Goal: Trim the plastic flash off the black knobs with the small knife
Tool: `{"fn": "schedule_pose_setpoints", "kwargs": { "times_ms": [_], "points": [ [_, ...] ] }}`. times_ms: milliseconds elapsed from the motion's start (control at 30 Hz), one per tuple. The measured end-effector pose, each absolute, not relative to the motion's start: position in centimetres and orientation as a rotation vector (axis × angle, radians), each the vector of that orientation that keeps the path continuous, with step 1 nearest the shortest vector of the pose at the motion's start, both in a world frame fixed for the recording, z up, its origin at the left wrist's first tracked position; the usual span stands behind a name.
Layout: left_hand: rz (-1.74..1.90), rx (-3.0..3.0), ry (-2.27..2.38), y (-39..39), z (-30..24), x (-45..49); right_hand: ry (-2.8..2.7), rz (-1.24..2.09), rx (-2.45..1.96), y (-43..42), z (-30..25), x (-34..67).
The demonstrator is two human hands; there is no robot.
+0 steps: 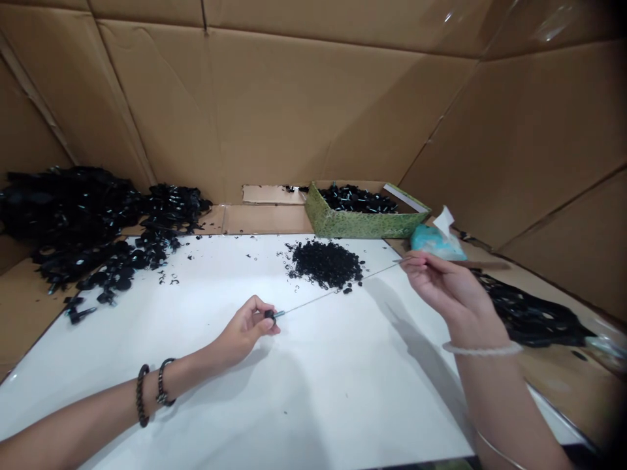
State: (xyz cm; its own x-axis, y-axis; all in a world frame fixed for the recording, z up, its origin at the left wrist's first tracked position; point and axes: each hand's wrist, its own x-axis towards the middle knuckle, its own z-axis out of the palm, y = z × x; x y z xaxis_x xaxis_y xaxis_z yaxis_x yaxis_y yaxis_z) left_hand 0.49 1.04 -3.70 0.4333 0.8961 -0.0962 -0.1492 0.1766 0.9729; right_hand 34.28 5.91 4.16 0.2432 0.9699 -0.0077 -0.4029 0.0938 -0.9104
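Note:
My left hand (pixel 255 324) pinches a small black knob (pixel 269 316) with a silver threaded stud (pixel 279 314) that points right, above the white tabletop (pixel 235 405). From the stud a thin, straight wire-like strand (pixel 313 300) runs up and right to my right hand (pixel 438 281). The fingertips of my right hand are closed on its far end, beside a small pointed tip; the exact kind of tool or strand is unclear. Behind the strand lies a heap of tiny black rubber-like bits (pixel 326 261), with several loose scraps around it.
A green patterned box (pixel 362 225) of black studded parts stands at the back. Dark parts are piled (pixel 73 202) at the left. On the right are a blue tissue pack (pixel 435 243) and black strips (pixel 533 313). Cardboard walls (pixel 318 98) enclose the table.

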Motion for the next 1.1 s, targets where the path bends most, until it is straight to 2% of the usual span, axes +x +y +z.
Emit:
{"fn": "schedule_pose_setpoints", "kwargs": {
  "times_ms": [200,433,633,833,1100],
  "points": [
    [0.884,1.065,0.798,1.3,-4.1,0.7,-0.731,1.195,-0.954,5.4,3.1,31.1],
    [0.873,0.93,0.773,1.8,-4.2,0.7,-1.456,1.353,-1.04,2.6,-0.2,21.8],
    [0.887,0.994,0.72,1.7,-4.3,0.6,-1.945,1.011,-1.258,1.1,-2.0,19.9],
    [0.889,1.06,0.747,1.5,-4.5,0.7,-2.094,0.766,-1.384,0.9,-2.8,18.1],
    [0.974,1.082,0.811,1.0,-3.8,0.9,-2.031,1.049,-1.324,1.1,-1.8,19.5]
  ]
}}
